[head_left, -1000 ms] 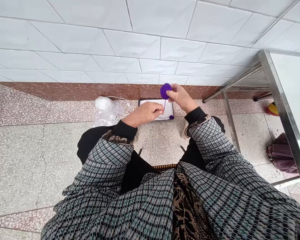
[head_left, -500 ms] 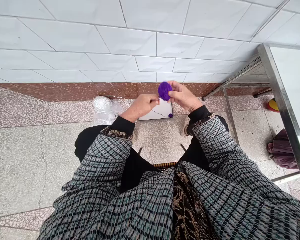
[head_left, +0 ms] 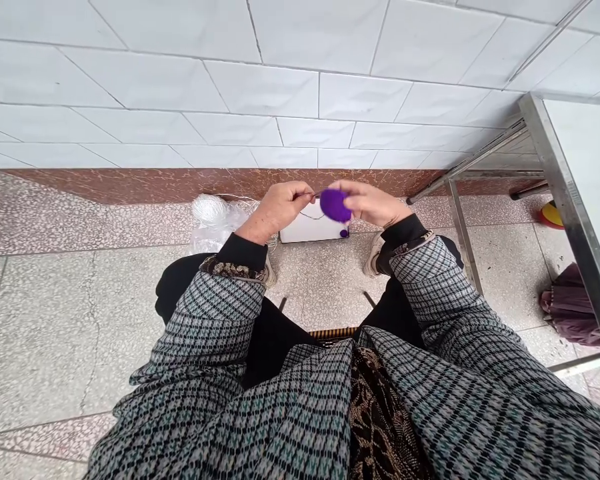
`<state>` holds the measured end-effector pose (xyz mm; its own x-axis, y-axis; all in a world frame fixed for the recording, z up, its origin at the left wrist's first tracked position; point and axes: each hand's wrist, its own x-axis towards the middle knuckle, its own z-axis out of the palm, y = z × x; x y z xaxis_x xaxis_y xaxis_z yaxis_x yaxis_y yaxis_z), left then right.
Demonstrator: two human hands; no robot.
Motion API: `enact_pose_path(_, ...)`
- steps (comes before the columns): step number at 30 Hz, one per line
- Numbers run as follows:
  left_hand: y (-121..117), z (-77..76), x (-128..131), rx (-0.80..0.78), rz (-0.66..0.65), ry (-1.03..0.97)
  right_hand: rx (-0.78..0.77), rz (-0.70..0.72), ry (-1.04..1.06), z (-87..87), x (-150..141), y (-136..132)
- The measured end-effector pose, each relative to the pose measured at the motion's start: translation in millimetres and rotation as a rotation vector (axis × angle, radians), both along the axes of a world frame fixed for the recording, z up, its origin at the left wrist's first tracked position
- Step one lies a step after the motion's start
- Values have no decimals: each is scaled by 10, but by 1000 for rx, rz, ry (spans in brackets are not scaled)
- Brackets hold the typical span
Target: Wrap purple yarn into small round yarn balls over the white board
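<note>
A ball of purple yarn [head_left: 335, 205], blurred by motion, is held in the fingers of my right hand [head_left: 373, 203]. My left hand [head_left: 283, 205] is closed in a pinch on a dark strand of yarn [head_left: 318, 194] that runs across to the ball. Beneath both hands, a white box or tray with a dark edge [head_left: 300, 231] rests on the floor. A smaller purple yarn ball [head_left: 344, 233] lies at its near right corner. Part of a thin strand curves over the white surface below my hands.
White yarn [head_left: 211, 209] in clear plastic lies on the floor to the left, near the tiled wall [head_left: 265, 93]. A metal-framed table [head_left: 563, 173] stands at the right. Beyond its legs are a red and yellow object [head_left: 551, 215] and a dark purple cloth bundle [head_left: 575, 307].
My right hand has turned and lowered with the purple yarn ball, away from my left hand. The strand between them now shows more length. The view has shifted slightly.
</note>
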<state>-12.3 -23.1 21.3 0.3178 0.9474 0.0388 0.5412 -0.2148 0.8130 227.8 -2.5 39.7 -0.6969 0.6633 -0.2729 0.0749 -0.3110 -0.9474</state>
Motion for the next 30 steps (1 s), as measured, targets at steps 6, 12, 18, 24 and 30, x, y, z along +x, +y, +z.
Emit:
enact_pose_path(6, -94, -59, 166, -136, -311, 36, 101, -531, 38, -103, -46, 108)
enact_pose_path(12, -123, 50, 142, -74, -341, 2, 192, -361, -431, -291, -172, 87)
enact_pose_path(18, -42, 75, -13, 20, -56, 9, 91, 56, -243, -111, -120, -10)
enact_pose_path(24, -3, 24, 17, 3, 32, -50, -37, 201, 37, -102, -67, -40)
enact_pose_path(30, 1, -127, 142, -124, -47, -8, 57, -167, 137, -123, -70, 24)
